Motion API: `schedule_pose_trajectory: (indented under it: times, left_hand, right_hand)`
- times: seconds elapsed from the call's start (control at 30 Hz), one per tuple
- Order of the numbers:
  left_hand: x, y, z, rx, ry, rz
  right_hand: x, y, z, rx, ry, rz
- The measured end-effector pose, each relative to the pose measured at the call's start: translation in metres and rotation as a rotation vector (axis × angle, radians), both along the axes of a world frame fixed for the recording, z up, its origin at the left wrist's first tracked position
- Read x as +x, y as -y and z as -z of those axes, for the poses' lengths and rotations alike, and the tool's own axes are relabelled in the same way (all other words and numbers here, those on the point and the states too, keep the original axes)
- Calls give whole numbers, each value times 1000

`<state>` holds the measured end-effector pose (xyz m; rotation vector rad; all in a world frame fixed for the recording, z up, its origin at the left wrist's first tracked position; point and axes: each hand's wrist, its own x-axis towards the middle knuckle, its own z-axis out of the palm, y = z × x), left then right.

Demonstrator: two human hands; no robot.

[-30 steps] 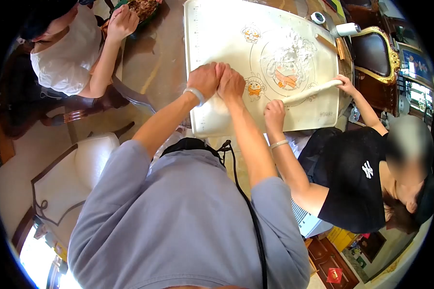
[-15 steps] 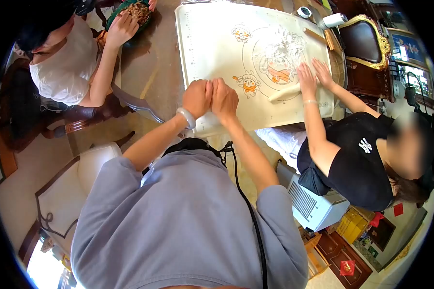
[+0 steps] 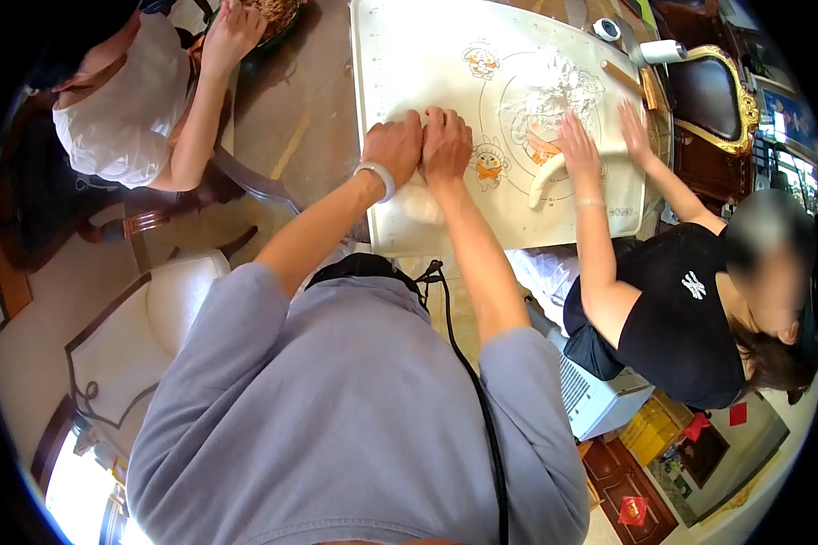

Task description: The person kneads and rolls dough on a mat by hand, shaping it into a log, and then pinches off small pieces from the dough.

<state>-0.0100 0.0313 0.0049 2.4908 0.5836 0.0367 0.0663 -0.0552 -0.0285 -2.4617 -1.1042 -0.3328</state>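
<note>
A lump of dough [image 3: 420, 205] is seen by the wrists [image 3: 449, 187] of the left hand [image 3: 394, 150] and the right hand [image 3: 447, 150], near the near left corner of the mat [image 3: 384, 77]. The hands are set side by side, maybe so that the push is shared. Their fingers are curled in, but whether dough is gripped cannot be told. White powder [image 3: 568, 91] is spread toward the far edge, maybe to stop sticking
</note>
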Motion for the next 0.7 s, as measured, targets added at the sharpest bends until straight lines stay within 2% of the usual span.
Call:
schedule_pose_trajectory:
  times: [0.13, 0.27, 0.33, 0.37, 0.4, 0.47, 0.57, 0.7]
  left_hand:
    - [6, -3, 12, -10, -114, 2]
    - [-12, -12, 11, -442, -3, -113]
    - [-32, -11, -11, -564, 88, -104]
    - [-42, 0, -15, -425, 117, -60]
    - [-55, 14, -17, -183, 226, 35]
    - [-73, 30, -5, -75, 536, 33]
    - [-78, 29, 8, -2, 564, 67]
    - [-55, 19, 11, -44, 391, 51]
  right_hand:
    - [-2, 0, 0, -48, -127, 97]
    - [-3, 16, 1, 44, -640, 73]
    - [-12, 29, -36, -10, -919, 13]
    - [-26, 31, -52, -28, -920, 29]
    - [-40, 36, -51, -10, -724, -17]
    - [-65, 45, -41, 23, -339, -101]
    - [-72, 43, -37, 210, -119, -128]
    - [-43, 32, -24, 7, -124, -184]
